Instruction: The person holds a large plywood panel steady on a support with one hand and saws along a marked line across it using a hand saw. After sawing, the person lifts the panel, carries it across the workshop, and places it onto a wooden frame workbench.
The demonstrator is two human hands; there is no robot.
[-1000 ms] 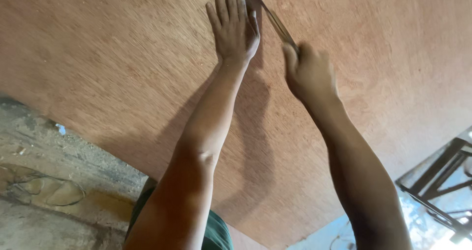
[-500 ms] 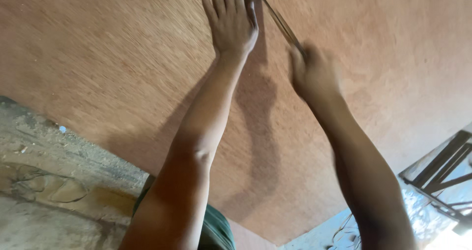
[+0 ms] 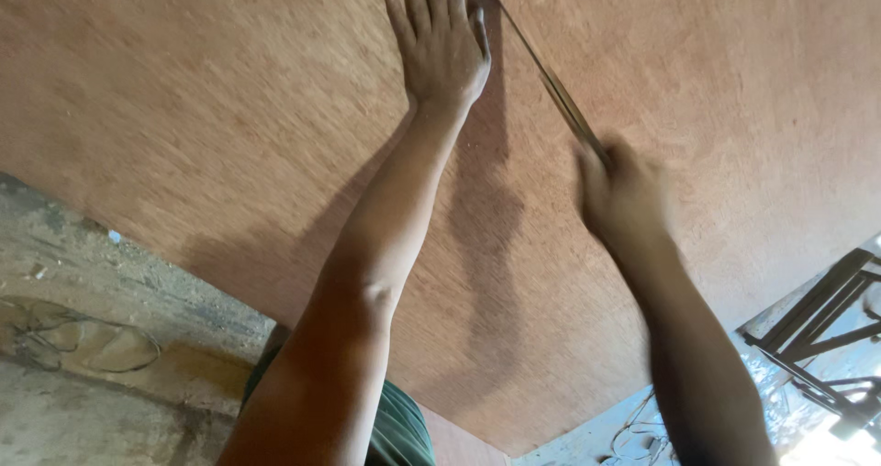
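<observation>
A large reddish-brown plywood sheet (image 3: pixel 211 108) fills most of the view. My left hand (image 3: pixel 440 39) lies flat on it near the top, fingers spread, beside a long thin metal blade (image 3: pixel 546 76) that runs diagonally across the sheet. My right hand (image 3: pixel 624 191), blurred by motion, is closed around the lower end of that blade. The blade's top end runs out of view.
A dusty concrete floor (image 3: pixel 83 338) with loose wire lies at the lower left. A dark metal frame (image 3: pixel 826 319) and bright ground show at the lower right, past the sheet's edge. A green garment (image 3: pixel 399 429) is visible under my left arm.
My right hand has moved down and to the right along the sheet with the blade. My left hand stays flat in nearly the same place.
</observation>
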